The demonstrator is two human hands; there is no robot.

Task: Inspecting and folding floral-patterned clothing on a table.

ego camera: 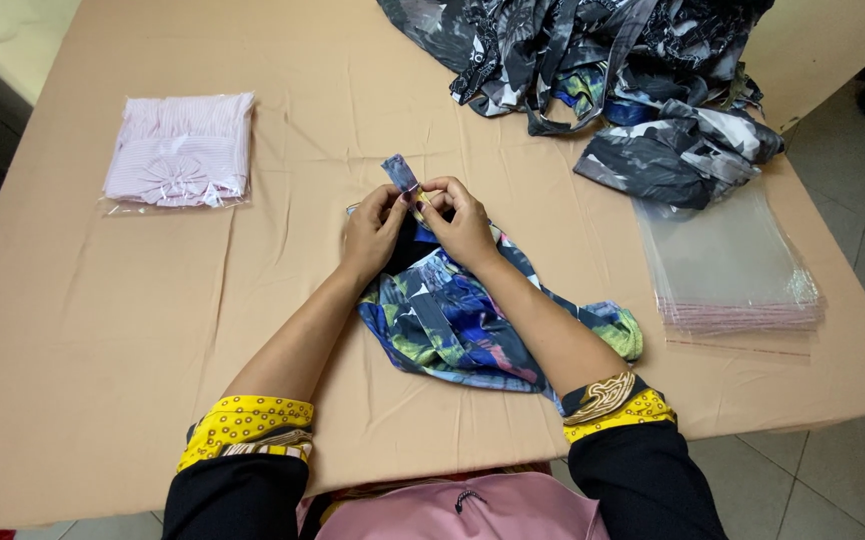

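Note:
A blue, green and black patterned cloth garment (462,320) lies bunched on the beige-covered table (102,320) in front of me. My left hand (372,230) and my right hand (460,222) meet at its far end. Both pinch a narrow strap of the same cloth (400,173), which sticks up between my fingertips. My forearms rest over the garment.
A pink striped garment packed in a clear bag (182,150) lies at the far left. A heap of dark patterned garments (612,70) fills the far right. A stack of clear plastic bags (727,265) sits near the right edge. Tiled floor (852,470) lies beyond.

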